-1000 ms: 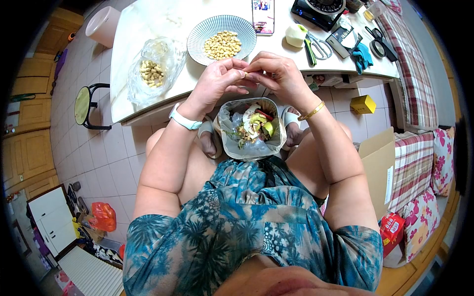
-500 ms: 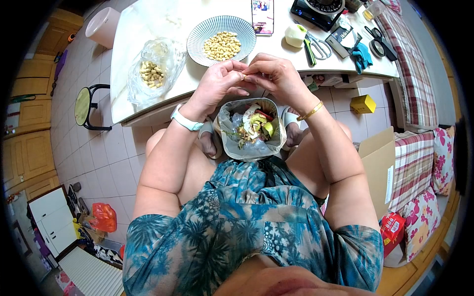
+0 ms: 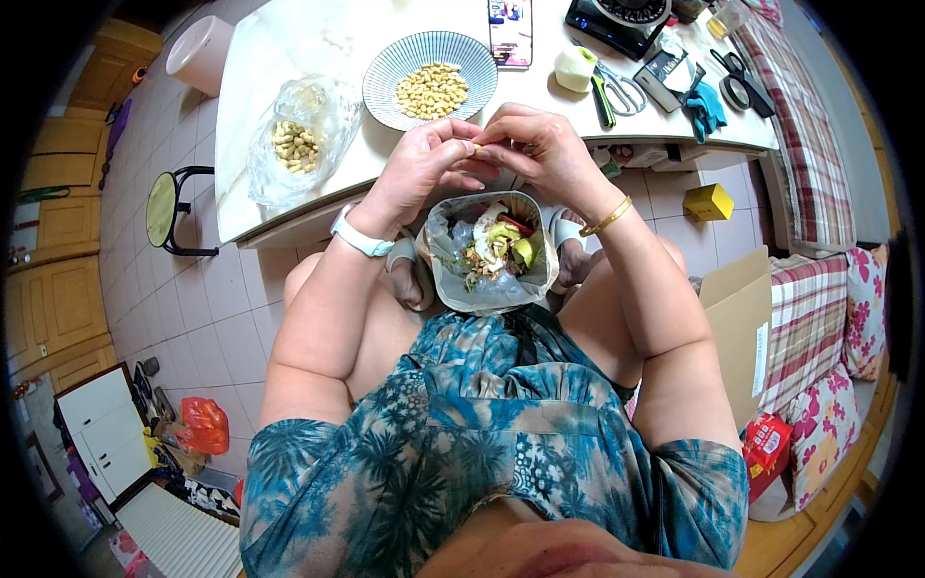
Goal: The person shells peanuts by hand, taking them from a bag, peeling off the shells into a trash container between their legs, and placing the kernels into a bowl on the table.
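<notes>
Above the waste bin, my left hand [image 3: 426,162] and my right hand [image 3: 538,143] meet fingertip to fingertip. Both are closed in a pinch on one small pale piece that looks like a peanut [image 3: 477,149], mostly hidden by the fingers. Just beyond my hands, a striped bowl [image 3: 377,89] on the table holds many pale yellow peanuts [image 3: 431,91]. To its left lies a clear plastic bag [image 3: 332,135] with more beige peanuts [image 3: 295,147] in it. The lined waste bin [image 3: 441,284] stands between my feet, holding peelings and scraps.
The white table [image 3: 236,173] carries a phone [image 3: 511,34], a partly peeled pale fruit [image 3: 575,69], scissors [image 3: 626,93], a green-handled peeler or knife [image 3: 603,101] and a blue glove [image 3: 706,111]. A stool [image 3: 164,209] stands left; a cardboard box [image 3: 737,318] sits right.
My hands stay pinched together at nearly the same spot, with only slight finger movement around the small piece. The bowl, bag and bin look unchanged.
</notes>
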Demonstrator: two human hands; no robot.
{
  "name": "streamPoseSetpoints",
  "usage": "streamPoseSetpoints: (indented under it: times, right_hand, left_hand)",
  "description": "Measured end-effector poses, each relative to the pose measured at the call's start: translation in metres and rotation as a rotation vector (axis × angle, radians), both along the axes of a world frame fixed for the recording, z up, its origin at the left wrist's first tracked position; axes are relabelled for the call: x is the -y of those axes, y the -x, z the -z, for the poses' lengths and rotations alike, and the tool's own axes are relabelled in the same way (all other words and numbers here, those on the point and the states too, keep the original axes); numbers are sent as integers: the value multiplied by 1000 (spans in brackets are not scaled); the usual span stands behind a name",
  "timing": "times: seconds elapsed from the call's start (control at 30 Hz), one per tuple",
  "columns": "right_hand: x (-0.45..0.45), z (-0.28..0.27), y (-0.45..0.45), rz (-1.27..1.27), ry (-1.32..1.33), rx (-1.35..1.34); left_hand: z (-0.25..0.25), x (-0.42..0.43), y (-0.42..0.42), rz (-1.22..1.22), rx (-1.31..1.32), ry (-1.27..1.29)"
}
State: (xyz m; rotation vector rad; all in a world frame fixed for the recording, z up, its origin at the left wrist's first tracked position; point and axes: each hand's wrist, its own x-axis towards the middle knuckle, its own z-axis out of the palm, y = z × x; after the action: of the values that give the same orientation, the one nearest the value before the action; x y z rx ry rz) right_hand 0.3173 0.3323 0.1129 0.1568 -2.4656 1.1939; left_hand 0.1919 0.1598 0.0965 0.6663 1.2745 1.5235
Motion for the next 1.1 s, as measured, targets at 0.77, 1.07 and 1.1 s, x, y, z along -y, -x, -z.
streamPoseSetpoints:
  times: [0.77, 1.07, 1.1]
  right_hand:
    - [2, -2, -2, -12, -13, 10]
    - [4, -1, -2, -6, -9, -1]
    - [4, -1, -2, -7, -10, -1]
  left_hand:
    - [0, 1, -2, 10, -33, 5]
    - [-1, 1, -2, 0, -20, 2]
    - [-2, 1, -2, -1, -20, 3]
